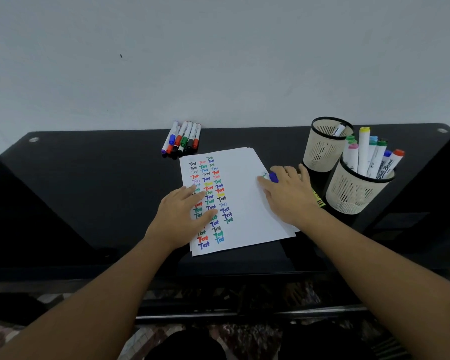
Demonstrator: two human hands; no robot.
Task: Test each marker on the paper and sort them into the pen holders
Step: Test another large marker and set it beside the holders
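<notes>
right of the white sheet of paper (247,198) stand two cream mesh pen holders: the nearer holder (353,192) is packed with capped markers, one reading "white board"; the farther holder (322,146) holds a single marker. the paper bears rows of coloured "test". left hand (185,214) presses flat, fingers straight. right hand (289,193) grips a blue-capped marker (273,177) at the paper's right edge. loose markers (182,137) lie beyond its far edge.

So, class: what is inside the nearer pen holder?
The nearer pen holder holds upright markers with yellow, green, pink, blue and orange caps. Their lower ends are hidden by its wall.
</notes>
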